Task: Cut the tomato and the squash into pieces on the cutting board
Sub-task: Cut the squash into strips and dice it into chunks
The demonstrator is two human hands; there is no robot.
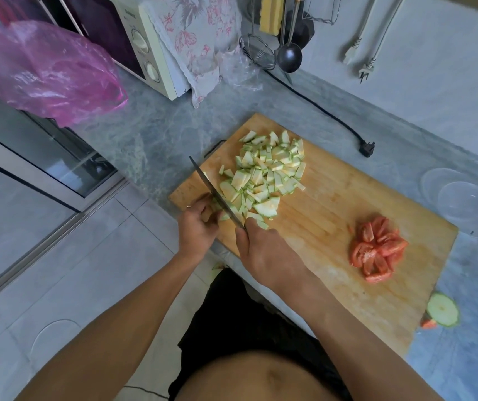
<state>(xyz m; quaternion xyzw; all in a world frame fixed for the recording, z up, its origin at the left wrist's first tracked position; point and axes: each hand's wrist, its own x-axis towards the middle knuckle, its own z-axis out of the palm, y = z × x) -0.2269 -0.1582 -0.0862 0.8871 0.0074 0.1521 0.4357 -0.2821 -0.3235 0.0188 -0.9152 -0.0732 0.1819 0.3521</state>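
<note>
While right hand gripped knife handle, left hand curled on last squash piece at cutting board near-left corner, steadying it; cut squash pile pushed toward far edge; tomato pieces parked near right edge, clear of blade.

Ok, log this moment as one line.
right hand grips steel knife | left hand holds last pale-green squash piece | red tomato wedges done

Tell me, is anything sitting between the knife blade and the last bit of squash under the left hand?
Nothing visible. The knife in the right hand lies right against the squash piece that the left hand holds on the cutting board.
</note>
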